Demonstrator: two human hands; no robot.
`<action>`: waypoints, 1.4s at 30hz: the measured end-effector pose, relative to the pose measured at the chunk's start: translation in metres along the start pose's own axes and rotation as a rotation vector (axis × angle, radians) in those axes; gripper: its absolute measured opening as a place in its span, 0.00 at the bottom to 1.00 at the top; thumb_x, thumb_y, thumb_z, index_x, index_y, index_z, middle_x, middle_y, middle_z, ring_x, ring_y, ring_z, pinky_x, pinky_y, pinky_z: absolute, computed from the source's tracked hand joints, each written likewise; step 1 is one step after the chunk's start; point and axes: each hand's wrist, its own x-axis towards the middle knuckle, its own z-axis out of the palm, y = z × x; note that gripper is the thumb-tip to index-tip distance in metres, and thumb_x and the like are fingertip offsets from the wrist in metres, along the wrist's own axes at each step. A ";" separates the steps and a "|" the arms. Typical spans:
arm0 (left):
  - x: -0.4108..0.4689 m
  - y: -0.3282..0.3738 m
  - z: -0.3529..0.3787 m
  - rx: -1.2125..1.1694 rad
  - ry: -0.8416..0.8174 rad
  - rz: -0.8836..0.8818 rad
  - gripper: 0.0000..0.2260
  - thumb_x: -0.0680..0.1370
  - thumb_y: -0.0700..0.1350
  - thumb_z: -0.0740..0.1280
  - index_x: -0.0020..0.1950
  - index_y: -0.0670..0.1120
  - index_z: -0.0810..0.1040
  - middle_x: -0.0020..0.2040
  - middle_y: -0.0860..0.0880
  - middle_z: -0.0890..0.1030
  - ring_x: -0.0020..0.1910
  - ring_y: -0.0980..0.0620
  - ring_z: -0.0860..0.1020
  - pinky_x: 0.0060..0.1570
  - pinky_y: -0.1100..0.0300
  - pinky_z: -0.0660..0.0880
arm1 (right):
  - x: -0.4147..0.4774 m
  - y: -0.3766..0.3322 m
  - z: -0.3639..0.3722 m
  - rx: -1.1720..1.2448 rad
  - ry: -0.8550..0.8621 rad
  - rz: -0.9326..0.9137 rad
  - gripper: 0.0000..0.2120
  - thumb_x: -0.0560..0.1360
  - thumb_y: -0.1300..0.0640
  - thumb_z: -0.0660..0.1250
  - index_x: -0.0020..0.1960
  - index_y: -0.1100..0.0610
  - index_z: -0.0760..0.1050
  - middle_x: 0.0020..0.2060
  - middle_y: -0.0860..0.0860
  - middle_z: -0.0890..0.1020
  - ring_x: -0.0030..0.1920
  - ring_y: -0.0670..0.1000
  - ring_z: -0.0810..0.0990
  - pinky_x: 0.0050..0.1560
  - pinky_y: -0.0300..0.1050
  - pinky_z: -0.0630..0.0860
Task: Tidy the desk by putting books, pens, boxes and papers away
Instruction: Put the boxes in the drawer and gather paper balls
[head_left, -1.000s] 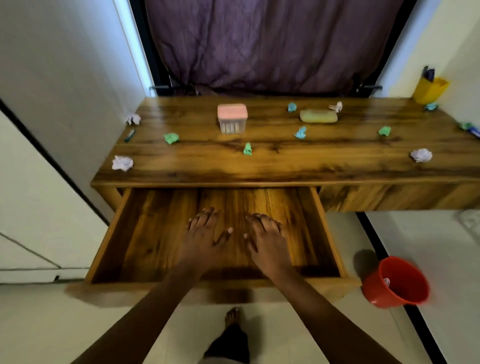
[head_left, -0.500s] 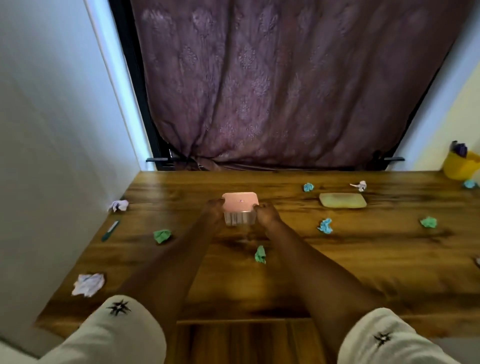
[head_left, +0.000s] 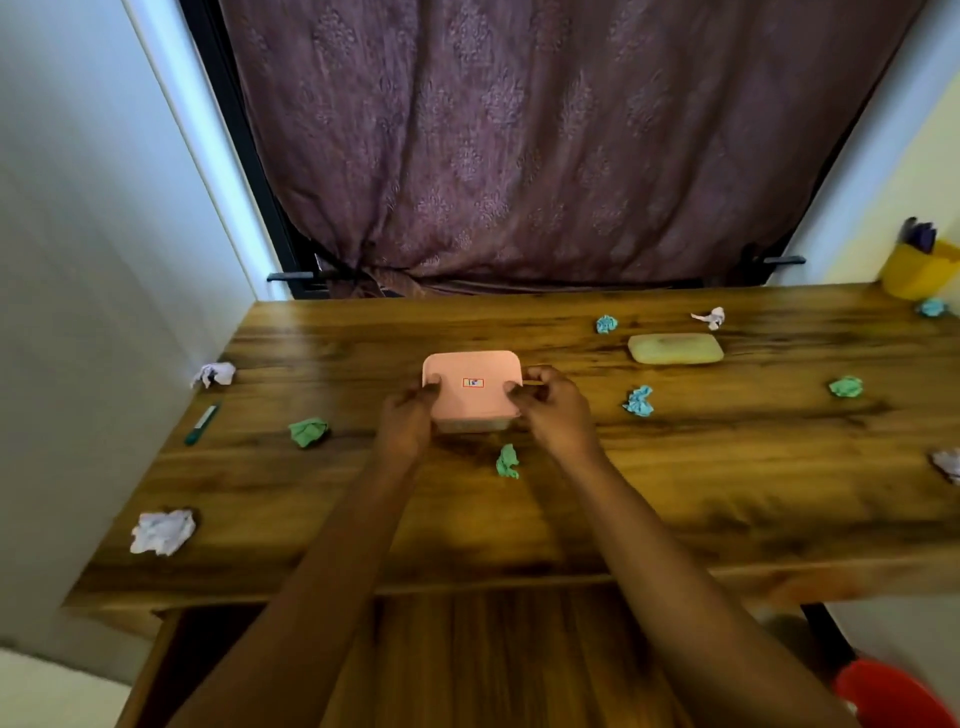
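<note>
Grip curled: left hand (head_left: 405, 422) and right hand (head_left: 555, 411) clasp pink-lidded box (head_left: 471, 385).

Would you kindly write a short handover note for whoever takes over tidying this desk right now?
The left hand and right hand each grip one side of the pink-lidded box at mid-desk.
The drawer stands open below the front edge.
Done: nothing visibly put away.
Left: stow the box, the green pen near the left wall, and the crumpled papers scattered over the desk; a red bin sits lower right.
</note>
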 end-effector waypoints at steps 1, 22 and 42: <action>-0.028 -0.007 -0.005 -0.003 -0.033 0.001 0.14 0.78 0.46 0.65 0.63 0.43 0.74 0.53 0.47 0.79 0.48 0.50 0.76 0.37 0.60 0.72 | -0.025 0.006 -0.013 0.017 -0.028 -0.013 0.17 0.76 0.53 0.67 0.63 0.56 0.72 0.54 0.49 0.79 0.55 0.50 0.79 0.55 0.52 0.79; -0.292 -0.232 -0.007 0.783 -0.324 -0.141 0.21 0.79 0.46 0.65 0.71 0.47 0.68 0.67 0.45 0.74 0.64 0.44 0.73 0.59 0.56 0.71 | -0.263 0.186 -0.135 -0.804 -0.460 0.185 0.19 0.76 0.56 0.65 0.67 0.55 0.70 0.64 0.55 0.76 0.64 0.56 0.74 0.62 0.49 0.73; -0.315 -0.229 0.029 1.386 -0.567 0.211 0.31 0.79 0.53 0.64 0.78 0.50 0.54 0.76 0.47 0.61 0.72 0.46 0.63 0.69 0.58 0.60 | -0.273 0.205 -0.172 -1.232 -0.487 -0.345 0.21 0.77 0.55 0.64 0.69 0.52 0.66 0.68 0.51 0.72 0.72 0.51 0.66 0.74 0.59 0.43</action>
